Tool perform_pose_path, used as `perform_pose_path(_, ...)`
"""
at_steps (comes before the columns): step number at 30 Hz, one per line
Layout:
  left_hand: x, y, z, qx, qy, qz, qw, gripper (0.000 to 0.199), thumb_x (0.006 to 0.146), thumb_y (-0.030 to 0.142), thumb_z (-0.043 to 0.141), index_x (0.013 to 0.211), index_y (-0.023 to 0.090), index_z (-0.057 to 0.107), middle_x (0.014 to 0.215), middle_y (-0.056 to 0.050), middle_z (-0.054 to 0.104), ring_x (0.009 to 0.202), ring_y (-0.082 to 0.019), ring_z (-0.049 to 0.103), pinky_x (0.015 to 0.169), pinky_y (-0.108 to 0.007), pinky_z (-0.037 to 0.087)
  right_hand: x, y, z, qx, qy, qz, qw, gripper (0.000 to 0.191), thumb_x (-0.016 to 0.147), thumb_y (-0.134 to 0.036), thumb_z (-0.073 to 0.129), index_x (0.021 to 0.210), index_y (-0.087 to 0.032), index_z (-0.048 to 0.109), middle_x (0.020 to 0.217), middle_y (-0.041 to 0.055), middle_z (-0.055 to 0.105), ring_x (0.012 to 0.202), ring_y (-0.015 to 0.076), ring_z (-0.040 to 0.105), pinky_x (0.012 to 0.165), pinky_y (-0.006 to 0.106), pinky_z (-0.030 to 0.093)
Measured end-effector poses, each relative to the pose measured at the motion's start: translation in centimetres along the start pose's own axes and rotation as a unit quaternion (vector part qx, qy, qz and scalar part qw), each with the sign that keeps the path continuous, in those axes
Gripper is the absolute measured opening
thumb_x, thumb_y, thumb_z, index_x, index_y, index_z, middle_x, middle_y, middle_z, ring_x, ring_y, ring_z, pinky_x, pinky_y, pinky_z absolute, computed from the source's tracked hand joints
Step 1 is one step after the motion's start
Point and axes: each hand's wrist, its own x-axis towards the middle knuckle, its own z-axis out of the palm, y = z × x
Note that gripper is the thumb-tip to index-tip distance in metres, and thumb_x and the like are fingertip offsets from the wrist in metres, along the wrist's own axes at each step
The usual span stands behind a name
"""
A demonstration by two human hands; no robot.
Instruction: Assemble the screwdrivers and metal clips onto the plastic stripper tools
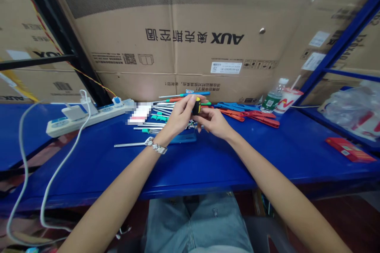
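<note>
My left hand (183, 114) is closed around a short black-and-yellow tool (196, 106), which looks like a stubby screwdriver handle. Just below it, my right hand (214, 121) has its fingers curled together against the tool's lower end; what they pinch is too small to make out. Under and behind both hands lies a pile of metal-shafted tools (163, 106), some with green grips. A blue-handled tool (182, 138) rests near my left wrist. To its left is a silver wrench-like tool (130, 144), partly hidden by that wrist.
A power strip (89, 116) with plugs and white cables lies on the left of the blue table (225, 166). Red and blue clamp-like tools (261, 118), a water bottle (272, 97) and a paper cup (288, 101) stand to the right, with a red box (350, 149) beyond. Cardboard (178, 4) rises behind.
</note>
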Motion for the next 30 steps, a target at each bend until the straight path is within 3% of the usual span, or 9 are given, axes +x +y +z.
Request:
perform_pose_path(5,-0.3,-0.6,1.4,0.010,0.119,-0.018,0.993,0.039,0.084,0.054,0.077,0.100,0.020,0.065,0.101,-0.007,0.075,0.091,-0.020,0.071,0.082,-0.032,0.057,0.4,1.4,0.9,-0.042,0.122,-0.024,0.991,0.051,0.070,-0.059,0.083,0.068,-0.023,0.048,0.057,-0.0041,0.056,0.049,0.0140,0.056,0.049,0.028,0.045)
perform_pose_path(8,-0.5,-0.6,1.5,-0.002,0.111,-0.013,0.994,0.032,0.085,0.049,0.077,0.091,0.020,0.065,0.091,-0.006,0.075,0.084,-0.019,0.071,0.080,-0.033,0.058,0.4,1.7,1.3,-0.107,0.185,-0.038,0.976,0.049,0.069,-0.058,0.085,0.069,-0.023,0.049,0.058,-0.0032,0.055,0.050,0.0140,0.053,0.048,0.029,0.042)
perform_pose_path(10,-0.5,-0.4,0.9,-0.003,0.055,-0.006,0.998,0.028,0.095,0.048,0.065,0.094,0.020,0.068,0.096,-0.008,0.076,0.092,-0.020,0.072,0.087,-0.035,0.057,0.2,1.3,1.0,-0.100,0.151,-0.032,0.983,0.044,0.074,-0.058,0.081,0.078,-0.022,0.056,0.064,-0.0015,0.059,0.052,0.0143,0.055,0.048,0.028,0.044)
perform_pose_path(14,-0.5,-0.2,-0.4,0.001,-0.028,-0.021,0.999,0.035,0.103,0.048,0.048,0.102,0.021,0.070,0.111,-0.010,0.076,0.111,-0.023,0.070,0.099,-0.038,0.055,-0.2,0.1,-0.2,-0.036,-0.013,0.004,0.999,0.041,0.084,-0.060,0.070,0.092,-0.021,0.063,0.070,0.0000,0.064,0.053,0.0151,0.059,0.046,0.027,0.042)
perform_pose_path(17,-0.5,-0.4,-0.1,0.003,0.029,-0.028,0.999,0.031,0.099,0.050,0.057,0.109,0.022,0.069,0.113,-0.009,0.075,0.114,-0.023,0.068,0.099,-0.038,0.054,0.1,0.3,-0.2,-0.042,0.011,-0.006,0.999,0.042,0.077,-0.058,0.078,0.080,-0.021,0.059,0.068,-0.0015,0.062,0.053,0.0132,0.056,0.051,0.028,0.045)
perform_pose_path(21,-0.5,-0.1,0.9,0.015,0.140,-0.023,0.990,0.031,0.085,0.047,0.078,0.096,0.019,0.068,0.096,-0.008,0.076,0.091,-0.021,0.073,0.082,-0.034,0.058,0.6,1.5,1.2,-0.033,0.098,-0.009,0.995,0.054,0.064,-0.058,0.088,0.071,-0.024,0.047,0.061,-0.0054,0.053,0.051,0.0132,0.054,0.048,0.027,0.042)
perform_pose_path(24,-0.5,0.4,0.7,0.003,0.079,-0.018,0.997,0.031,0.095,0.049,0.066,0.093,0.019,0.071,0.094,-0.009,0.077,0.092,-0.022,0.073,0.082,-0.034,0.060,0.5,1.5,1.6,-0.025,0.112,-0.016,0.993,0.051,0.065,-0.059,0.087,0.083,-0.023,0.055,0.071,-0.0031,0.059,0.052,0.0120,0.053,0.046,0.026,0.042)
perform_pose_path(27,-0.6,0.7,0.1,-0.022,-0.019,-0.031,0.999,0.038,0.101,0.053,0.055,0.110,0.021,0.072,0.108,-0.011,0.077,0.108,-0.025,0.071,0.084,-0.035,0.061,0.0,0.6,0.7,-0.039,0.020,0.000,0.999,0.043,0.080,-0.061,0.076,0.087,-0.021,0.062,0.066,-0.0024,0.061,0.048,0.0106,0.048,0.042,0.025,0.039)
perform_pose_path(30,-0.7,0.3,-0.1,-0.033,-0.029,-0.037,0.998,0.041,0.103,0.054,0.048,0.123,0.023,0.068,0.117,-0.010,0.075,0.117,-0.026,0.068,0.090,-0.038,0.060,-0.1,0.1,-0.1,-0.051,-0.019,0.005,0.998,0.041,0.085,-0.060,0.071,0.081,-0.020,0.064,0.058,-0.0036,0.059,0.042,0.0093,0.045,0.040,0.024,0.035)
